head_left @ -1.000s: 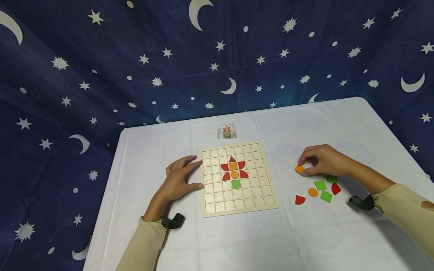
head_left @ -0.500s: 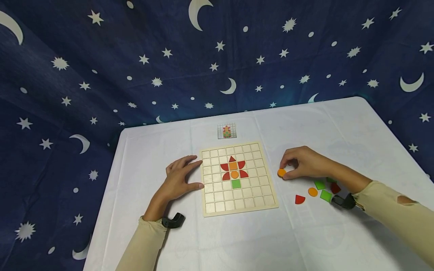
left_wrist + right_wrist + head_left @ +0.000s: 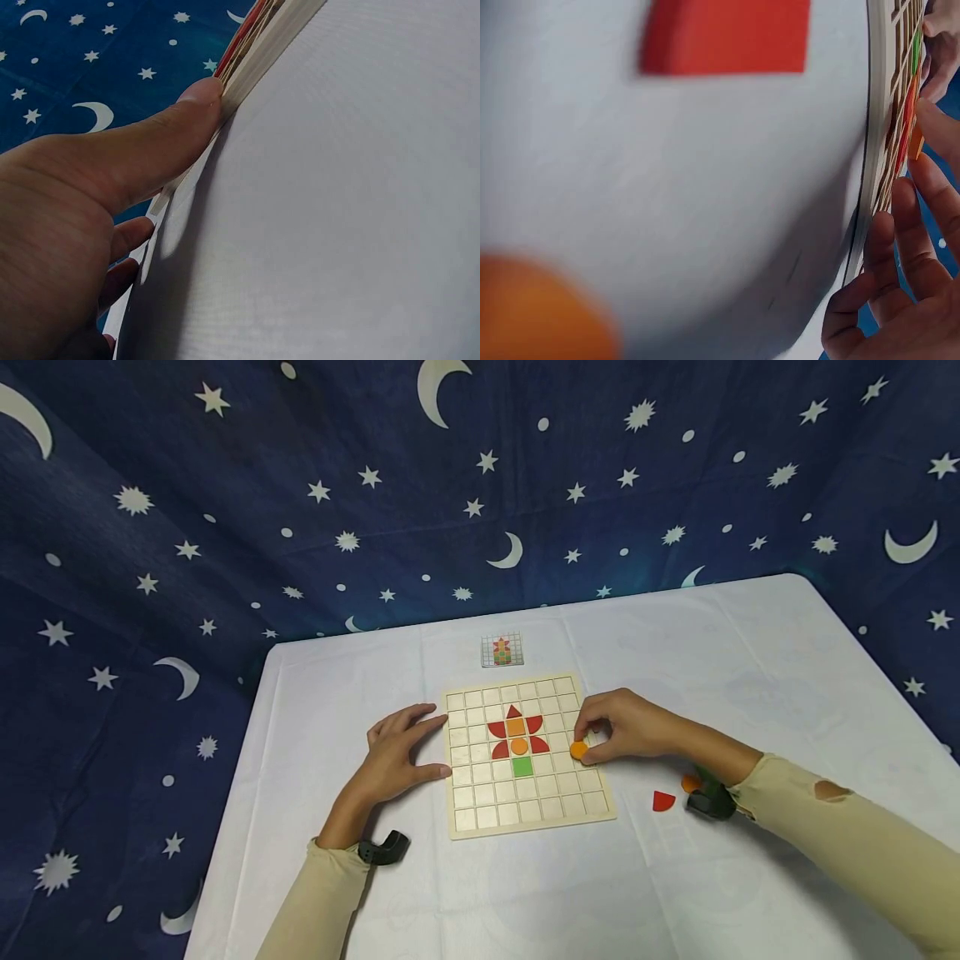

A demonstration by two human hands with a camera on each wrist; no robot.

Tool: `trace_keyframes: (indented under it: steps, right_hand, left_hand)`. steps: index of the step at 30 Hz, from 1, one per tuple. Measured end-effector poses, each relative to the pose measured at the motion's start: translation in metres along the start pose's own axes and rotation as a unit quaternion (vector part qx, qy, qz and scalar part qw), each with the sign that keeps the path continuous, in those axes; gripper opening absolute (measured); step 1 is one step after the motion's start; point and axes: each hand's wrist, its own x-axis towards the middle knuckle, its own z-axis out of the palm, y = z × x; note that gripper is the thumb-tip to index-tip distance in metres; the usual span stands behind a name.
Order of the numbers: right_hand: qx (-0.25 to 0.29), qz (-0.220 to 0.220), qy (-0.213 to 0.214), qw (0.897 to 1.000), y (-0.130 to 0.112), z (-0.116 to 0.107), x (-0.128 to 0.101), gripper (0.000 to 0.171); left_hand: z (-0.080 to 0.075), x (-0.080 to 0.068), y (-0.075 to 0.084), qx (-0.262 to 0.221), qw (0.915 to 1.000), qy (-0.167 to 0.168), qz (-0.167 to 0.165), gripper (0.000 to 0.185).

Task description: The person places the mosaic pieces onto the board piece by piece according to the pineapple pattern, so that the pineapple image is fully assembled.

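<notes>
The right hand (image 3: 626,728) pinches a small orange disc (image 3: 578,749) between thumb and curled fingers, holding it over the right-hand columns of the board (image 3: 525,758), level with the middle rows. The left hand (image 3: 397,758) lies flat and relaxed on the table (image 3: 525,893), fingers straight, its thumb and fingertips touching the board's left edge; the left wrist view shows the thumb pressed against that pale edge.

The table is covered in a smooth white cloth with faint woven ribbing. Behind it hangs a dark blue cloth (image 3: 225,510) printed with white stars, moons and dots.

The board is a flat square of light wood, cut into a grid of small square cells. Near its centre sit flat coloured pieces: a red triangle (image 3: 513,712) on top, an orange square (image 3: 515,727) below it, red petal shapes (image 3: 497,729) on either side, an orange circle (image 3: 519,747) and a green square (image 3: 522,767) at the bottom.

Beyond the board's far edge lies a small card (image 3: 502,650) showing a gridded picture in the same colours; no writing can be read on it.

Right of the board, a red quarter-round piece (image 3: 663,801) lies on the cloth, and another orange disc (image 3: 689,782) shows just beside the right wrist.
</notes>
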Motion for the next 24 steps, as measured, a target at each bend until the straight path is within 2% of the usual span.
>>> trace_keyframes:
  steps: [16, 24]
  right_hand:
    - [0.0, -0.034, -0.018, 0.999, -0.021, 0.02, 0.029, 0.022]
    - [-0.028, -0.035, -0.022, 0.999, -0.025, 0.028, 0.033, 0.023]
  left_hand:
    - [0.001, 0.0, 0.0, 0.0, 1.0, -0.001, 0.001, 0.084]
    - [0.001, 0.001, -0.002, 0.002, 1.0, -0.002, 0.001, 0.083]
